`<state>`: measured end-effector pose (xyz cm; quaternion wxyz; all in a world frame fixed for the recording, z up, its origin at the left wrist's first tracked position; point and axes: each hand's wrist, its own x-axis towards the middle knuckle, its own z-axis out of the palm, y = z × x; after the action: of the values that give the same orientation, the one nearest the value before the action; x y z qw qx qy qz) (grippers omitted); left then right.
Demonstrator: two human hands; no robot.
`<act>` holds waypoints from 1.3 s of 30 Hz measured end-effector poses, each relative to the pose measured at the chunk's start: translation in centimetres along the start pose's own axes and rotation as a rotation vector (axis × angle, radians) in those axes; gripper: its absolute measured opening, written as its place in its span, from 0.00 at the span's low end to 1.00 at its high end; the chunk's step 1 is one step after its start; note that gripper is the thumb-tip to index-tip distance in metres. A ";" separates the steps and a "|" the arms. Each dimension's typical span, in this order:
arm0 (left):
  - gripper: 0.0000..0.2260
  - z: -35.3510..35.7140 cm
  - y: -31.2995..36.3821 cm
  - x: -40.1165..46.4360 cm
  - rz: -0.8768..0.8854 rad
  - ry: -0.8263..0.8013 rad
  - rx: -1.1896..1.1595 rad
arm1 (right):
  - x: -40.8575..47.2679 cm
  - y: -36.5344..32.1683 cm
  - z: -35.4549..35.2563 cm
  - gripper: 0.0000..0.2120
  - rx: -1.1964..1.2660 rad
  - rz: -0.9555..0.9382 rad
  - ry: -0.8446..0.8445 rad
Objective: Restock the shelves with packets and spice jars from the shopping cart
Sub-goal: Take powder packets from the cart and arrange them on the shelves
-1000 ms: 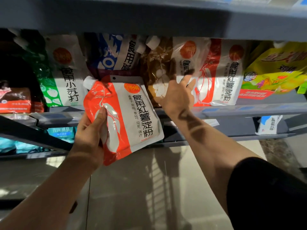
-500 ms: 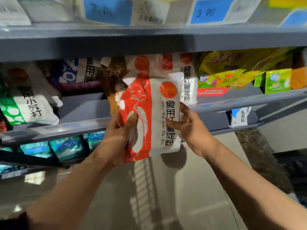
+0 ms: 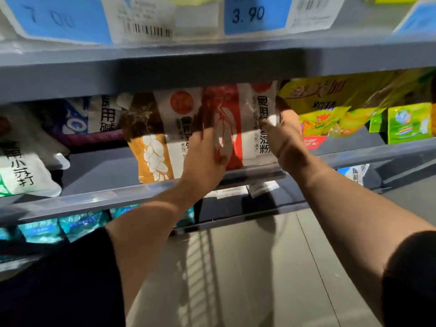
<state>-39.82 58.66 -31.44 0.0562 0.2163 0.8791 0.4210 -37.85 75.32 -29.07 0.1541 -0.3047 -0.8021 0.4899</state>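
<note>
The red and white packet [image 3: 238,128] stands upright on the grey shelf [image 3: 99,171] at the middle of the frame, its bottom edge just behind the shelf's front lip. The left hand [image 3: 203,159] is closed on its lower left edge, fingers spread over the red part, and the right hand [image 3: 286,135] pinches its right edge with the fingertips [image 3: 267,122] on the white printed face. Both hands grip the packet; neither is open.

Just to its left, touching or overlapping it, stands a brown and white packet [image 3: 153,142], partly covered by the left hand. To the right, near the right hand, lie yellow packets [image 3: 316,102]. Further left in the frame a blue and white packet [image 3: 94,116] leans at the back, and a green and white packet [image 3: 23,171] sits at the left edge. Price labels [image 3: 254,15] hang on the shelf above.

The likely trouble: the packet is soft and sits close to the lip, so if the hands let go before it leans back on its neighbours it may slump forward and slide off. Pushing it in hard could tip the brown packet sideways or crowd the yellow ones. The low shelf above leaves little room, so the packet's top may catch and fold.
</note>
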 end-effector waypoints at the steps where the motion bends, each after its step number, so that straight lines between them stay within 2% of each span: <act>1: 0.19 0.7 -1.2 -0.6 0.134 0.004 0.223 | 0.2 0.9 0.4 0.03 -0.084 -0.061 0.003; 2: 0.23 1.3 -2.5 -1.2 0.259 -0.018 0.388 | 0.2 1.6 0.7 0.04 -0.156 -0.124 0.023; 4: 0.30 1.7 -4.0 -2.3 0.354 -0.172 0.611 | -0.2 2.7 1.2 0.07 -0.189 -0.218 0.096; 5: 0.32 2.0 -4.7 -2.6 0.349 -0.223 0.667 | -0.7 3.4 1.2 0.11 -0.239 -0.276 0.166; 7: 0.33 1.9 -5.1 -3.2 0.361 -0.214 0.691 | -2.1 4.8 0.6 0.19 -0.344 -0.375 0.318; 8: 0.34 2.0 -5.2 -3.5 0.379 -0.204 0.709 | -3.0 5.5 0.2 0.19 -0.303 -0.419 0.319; 9: 0.35 2.1 -5.2 -3.7 0.389 -0.199 0.729 | -3.6 6.4 -0.2 0.17 -0.294 -0.474 0.257; 10: 0.36 2.2 -5.3 -3.9 0.393 -0.207 0.737 | -4.3 7.2 -0.4 0.15 -0.393 -0.528 0.163; 12: 0.38 2.3 -5.5 -3.9 0.401 -0.199 0.752 | -5.3 8.9 -0.7 0.20 -0.711 -0.646 -0.049; 13: 0.37 2.3 -5.6 -3.9 0.399 -0.189 0.770 | -5.6 9.4 -0.8 0.23 -0.791 -0.670 -0.127; 15: 0.35 1.9 -5.5 -3.6 0.406 -0.184 0.824 | -5.9 9.2 -0.8 0.23 -0.852 -0.691 -0.146; 17: 0.34 1.5 -5.2 -2.8 0.383 -0.185 0.895 | -5.5 7.7 -0.2 0.23 -0.911 -0.655 -0.124; 20: 0.36 0.9 -4.6 -2.1 0.266 -0.235 0.912 | -4.9 5.7 1.2 0.25 -0.929 -0.514 -0.217; 23: 0.37 0.3 -4.1 -2.8 0.253 -0.335 0.935 | -6.4 6.3 1.7 0.28 -0.992 -0.485 -0.215; 28: 0.40 -1.5 -3.4 -4.5 0.204 -0.510 0.779 | -8.2 5.9 1.2 0.36 -1.110 -0.342 -0.318; 31: 0.40 -3.4 -2.0 -7.0 0.116 -0.529 0.701 | -10.7 3.5 0.9 0.35 -1.103 -0.293 -0.363; 34: 0.37 -6.2 -0.2 -11.2 0.051 -0.477 0.589 | -15.3 0.4 0.1 0.33 -0.918 -0.316 -0.361; 39: 0.36 -14.4 6.4 -18.2 -0.054 -0.299 0.443 | -22.9 -8.7 -1.8 0.33 -0.739 -0.350 -0.488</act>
<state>-25.35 44.11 -18.82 0.1480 0.2599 0.9371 0.1801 -22.28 59.03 -19.34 -0.0773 -0.0752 -0.9747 0.1958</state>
